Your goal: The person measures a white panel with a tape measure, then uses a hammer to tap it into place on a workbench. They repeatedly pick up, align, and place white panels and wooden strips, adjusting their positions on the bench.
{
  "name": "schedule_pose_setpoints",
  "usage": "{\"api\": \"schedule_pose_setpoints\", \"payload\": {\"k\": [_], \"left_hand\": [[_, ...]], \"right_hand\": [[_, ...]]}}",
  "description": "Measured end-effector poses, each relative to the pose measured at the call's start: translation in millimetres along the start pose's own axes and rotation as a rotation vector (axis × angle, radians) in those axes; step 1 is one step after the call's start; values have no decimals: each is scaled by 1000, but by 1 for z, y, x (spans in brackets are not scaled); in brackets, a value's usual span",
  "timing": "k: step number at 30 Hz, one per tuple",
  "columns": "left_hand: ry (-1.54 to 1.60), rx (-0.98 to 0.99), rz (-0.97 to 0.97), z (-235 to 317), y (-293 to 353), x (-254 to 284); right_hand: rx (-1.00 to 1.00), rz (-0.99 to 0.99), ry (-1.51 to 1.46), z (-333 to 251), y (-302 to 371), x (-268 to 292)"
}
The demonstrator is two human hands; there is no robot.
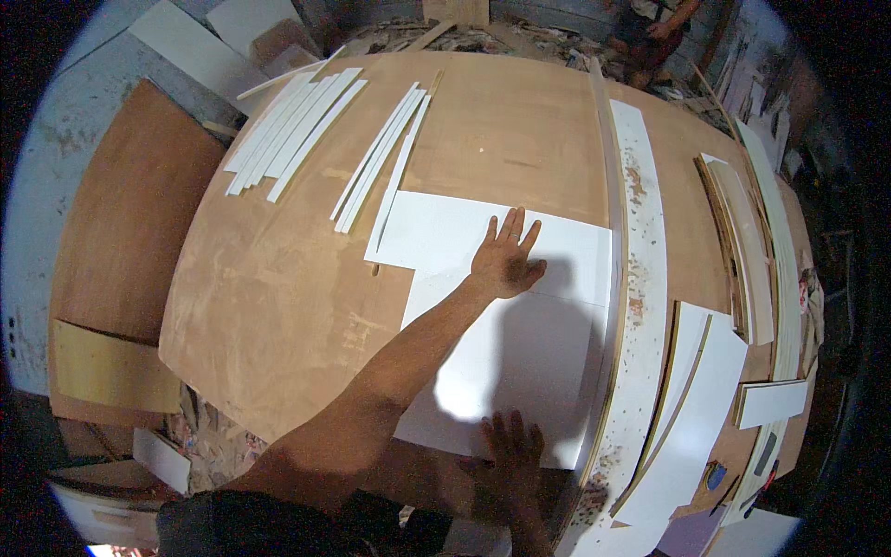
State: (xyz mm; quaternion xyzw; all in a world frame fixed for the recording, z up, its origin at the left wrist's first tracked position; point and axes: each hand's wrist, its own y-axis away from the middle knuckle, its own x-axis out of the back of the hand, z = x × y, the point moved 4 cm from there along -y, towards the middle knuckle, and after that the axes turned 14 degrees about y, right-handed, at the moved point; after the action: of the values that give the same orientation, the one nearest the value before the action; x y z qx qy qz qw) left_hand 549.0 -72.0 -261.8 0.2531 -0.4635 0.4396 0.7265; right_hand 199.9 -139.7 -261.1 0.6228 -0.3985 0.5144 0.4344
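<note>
Wood scraps and offcuts litter the workshop floor around a broad brown plywood surface (278,288), and another person crouches at the far edge (650,32).

I press my left hand (506,260) flat, fingers spread apart, on the large white laminate sheet (520,362) that lies on the near right part of the surface. Nothing is clamped in that grip; the palm simply rests on the sheet's upper part, close to where a second white rectangular sheet (436,232) meets or overlaps it. My right hand (512,450) lies open too, fingers loosely splayed, on the sheet's near edge, in shadow.

Two groups of narrow white laminate strips lie further off: a fanned bunch at the far left (292,130), about seven as far as I can count, and a smaller bunch of about four near the middle (385,158), its near end just beside the second sheet.

Just right of my sheets runs a long white board speckled with brown spots (640,278), with a thin wooden batten (608,167) along its left side. Beyond it lie several more white panels (691,418) and a stack of curved-looking thin boards (742,241). I see no containers.
</note>
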Motion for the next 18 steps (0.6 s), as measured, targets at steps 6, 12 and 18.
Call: {"api": "schedule_pose_setpoints", "payload": {"k": [6, 12, 18], "left_hand": [[-84, -14, 4, -21, -51, -3], [-132, -7, 33, -42, -117, 7], [-76, -24, 72, -63, -165, 6]], "right_hand": [[49, 234, -41, 28, -41, 13], [-22, 361, -92, 55, -93, 31], [-76, 391, -137, 64, -116, 43]]}}
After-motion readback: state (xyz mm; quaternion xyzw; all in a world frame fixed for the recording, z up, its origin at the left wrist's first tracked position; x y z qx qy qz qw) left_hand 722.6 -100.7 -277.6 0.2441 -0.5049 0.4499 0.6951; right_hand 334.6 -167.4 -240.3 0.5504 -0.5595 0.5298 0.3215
